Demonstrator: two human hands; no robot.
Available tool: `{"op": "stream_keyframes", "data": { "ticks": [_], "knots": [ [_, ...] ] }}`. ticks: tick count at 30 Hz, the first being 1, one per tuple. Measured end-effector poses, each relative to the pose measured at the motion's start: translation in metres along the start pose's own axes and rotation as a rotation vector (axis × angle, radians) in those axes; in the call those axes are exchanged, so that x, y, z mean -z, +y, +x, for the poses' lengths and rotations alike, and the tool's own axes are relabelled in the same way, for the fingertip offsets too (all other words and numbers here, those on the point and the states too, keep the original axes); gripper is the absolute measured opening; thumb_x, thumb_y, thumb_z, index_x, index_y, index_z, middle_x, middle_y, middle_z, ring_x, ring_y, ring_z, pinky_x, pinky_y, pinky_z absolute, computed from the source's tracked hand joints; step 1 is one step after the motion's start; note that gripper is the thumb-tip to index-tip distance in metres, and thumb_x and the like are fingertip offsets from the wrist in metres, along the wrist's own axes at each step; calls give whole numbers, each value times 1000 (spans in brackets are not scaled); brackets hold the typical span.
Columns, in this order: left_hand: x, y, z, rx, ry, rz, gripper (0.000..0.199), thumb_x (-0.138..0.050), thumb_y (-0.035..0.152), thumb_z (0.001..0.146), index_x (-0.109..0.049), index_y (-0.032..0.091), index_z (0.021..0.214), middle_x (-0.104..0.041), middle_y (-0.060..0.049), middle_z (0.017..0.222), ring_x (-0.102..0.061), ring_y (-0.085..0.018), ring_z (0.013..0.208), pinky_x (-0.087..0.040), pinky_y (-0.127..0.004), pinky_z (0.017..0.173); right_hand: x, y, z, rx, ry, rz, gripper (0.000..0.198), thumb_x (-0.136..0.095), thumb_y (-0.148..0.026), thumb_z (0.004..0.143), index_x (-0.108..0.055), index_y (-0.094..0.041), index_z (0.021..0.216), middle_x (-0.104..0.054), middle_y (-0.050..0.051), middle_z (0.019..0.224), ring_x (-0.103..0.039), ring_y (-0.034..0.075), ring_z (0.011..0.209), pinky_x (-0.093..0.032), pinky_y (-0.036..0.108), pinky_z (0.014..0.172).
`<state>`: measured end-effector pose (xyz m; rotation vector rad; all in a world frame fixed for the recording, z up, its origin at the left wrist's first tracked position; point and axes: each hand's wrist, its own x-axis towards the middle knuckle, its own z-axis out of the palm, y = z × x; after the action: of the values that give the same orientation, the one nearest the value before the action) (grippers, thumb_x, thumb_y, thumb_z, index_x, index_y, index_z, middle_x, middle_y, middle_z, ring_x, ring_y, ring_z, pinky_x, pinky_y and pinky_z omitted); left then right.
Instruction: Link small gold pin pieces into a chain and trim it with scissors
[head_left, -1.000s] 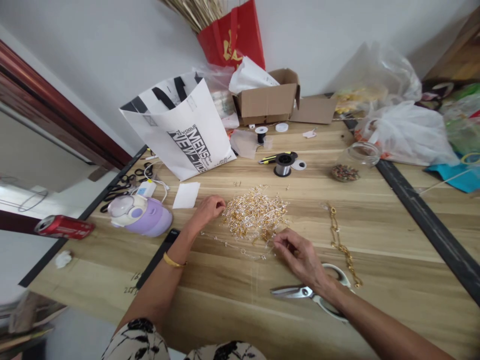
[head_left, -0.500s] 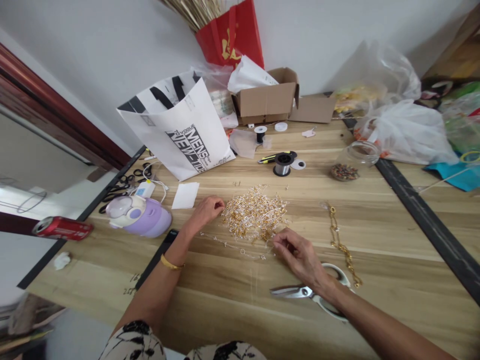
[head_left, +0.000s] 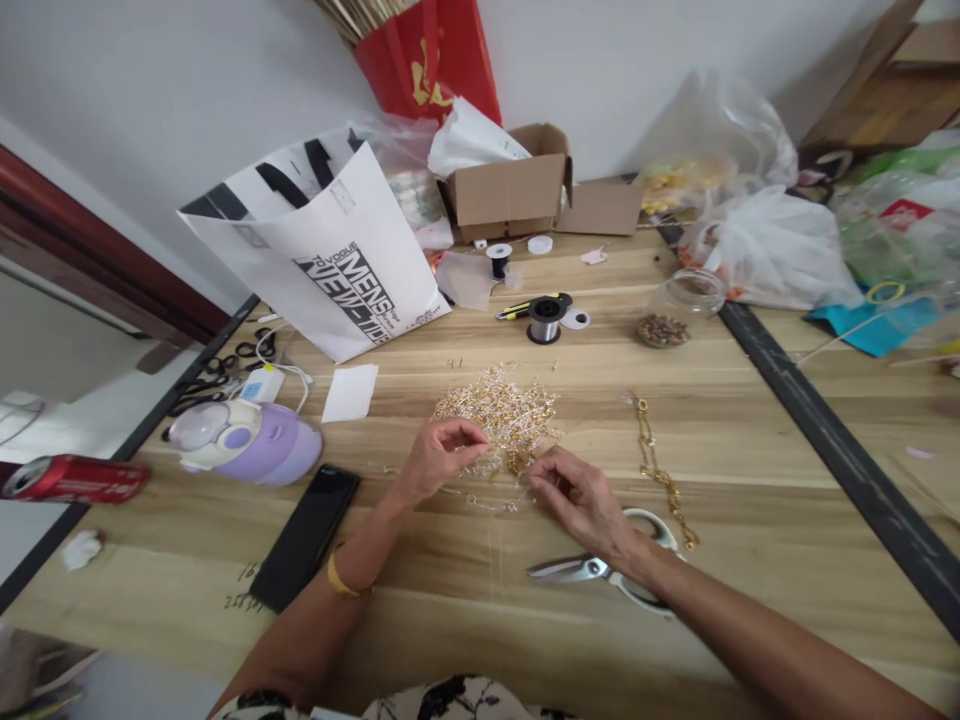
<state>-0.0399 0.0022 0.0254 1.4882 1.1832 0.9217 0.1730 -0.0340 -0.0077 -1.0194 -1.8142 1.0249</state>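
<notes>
A wood-grained table (head_left: 787,450) carried a heap of gold and clear beaded pieces (head_left: 496,400); around it, a black phone (head_left: 309,535) sat at eight o'clock, purple bottle (head_left: 277,445) at nine, white bag (head_left: 319,290) at ten, wire spool (head_left: 546,321) at one, clear jar (head_left: 684,298) at two, gold chain (head_left: 663,480) at four, scissors (head_left: 595,567) at five.

I see a loose, tangled heap (head_left: 499,400) of small gold and clear, glinting pieces spread low on the wooden tabletop (head_left: 450,600), thinning to scattered bits at its edges. Just on its near side I make out a thin, pale chain (head_left: 472,499) lying slack, roughly crosswise, a small ring along it, partly hidden.
</notes>
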Motion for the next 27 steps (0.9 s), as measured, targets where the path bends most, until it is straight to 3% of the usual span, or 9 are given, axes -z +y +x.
{"op": "stream_keyframes", "data": {
  "ticks": [4, 10, 18, 27],
  "knots": [
    [-18, -4, -2, 2, -53, -73, 16, -73, 27, 67, -67, 12, 71, -69, -7, 74, -63, -15, 72, -50, -26, 70, 0, 1, 0, 8, 10, 6, 11, -49, -21, 88, -57, -17, 80, -54, 2, 71, -49, 12, 63, -38, 23, 57],
    [-33, -10, -4, 127, -66, -143, 16, -74, 27, 65, -70, 13, 71, -71, -6, 74, -64, -16, 70, -51, -26, 69, -1, 1, 0, -5, 20, 33, 11, -51, -22, 87, -57, -17, 80, -54, 1, 70, -47, 11, 60, -37, 22, 53],
    [-40, -22, -7, 211, -28, -211, 17, -75, 28, 64, -70, 14, 72, -72, -5, 71, -65, -15, 64, -53, -26, 65, 0, -1, 0, -16, 12, 30, 10, -52, -21, 85, -59, -16, 80, -52, 0, 68, -44, 9, 56, -34, 21, 50],
    [-42, -21, -9, 194, -27, -230, 15, -74, 25, 64, -69, 13, 70, -70, -3, 68, -64, -14, 64, -52, -24, 65, 0, 0, -1, -22, 6, 48, 9, -52, -18, 83, -57, -15, 77, -50, -2, 65, -43, 8, 54, -34, 20, 50]
  ]
}}
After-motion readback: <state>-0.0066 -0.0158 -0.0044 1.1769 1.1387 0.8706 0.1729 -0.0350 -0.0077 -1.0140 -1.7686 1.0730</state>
